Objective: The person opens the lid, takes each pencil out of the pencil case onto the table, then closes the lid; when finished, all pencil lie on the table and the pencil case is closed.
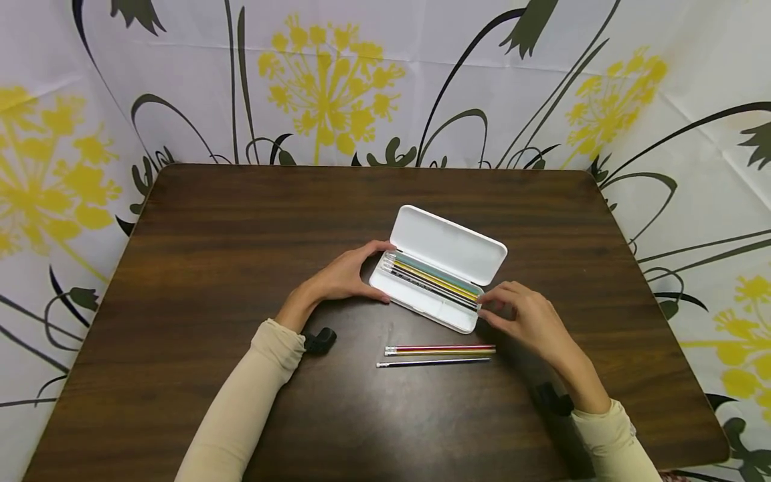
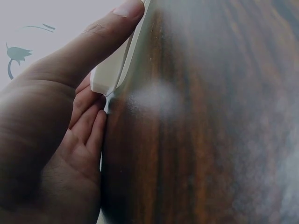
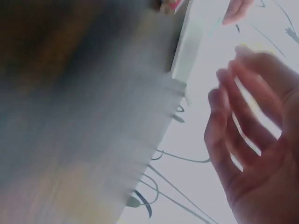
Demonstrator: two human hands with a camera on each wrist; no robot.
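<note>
Two hands frame my open white pencil case (image 1: 442,268) mid-table in the head view: left hand (image 1: 349,274) cups one end, right hand (image 1: 521,314) pinches a pencil end. Left wrist: thumb (image 2: 100,35) presses the case; it might slide. Right wrist: fingers (image 3: 243,116) spread, blurred; the pencil could slip.

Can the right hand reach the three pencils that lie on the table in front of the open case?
Probably yes. The right hand is at the near right corner of the white pencil case, and the three loose pencils lie just beside it on bare table, with nothing between them.
</note>
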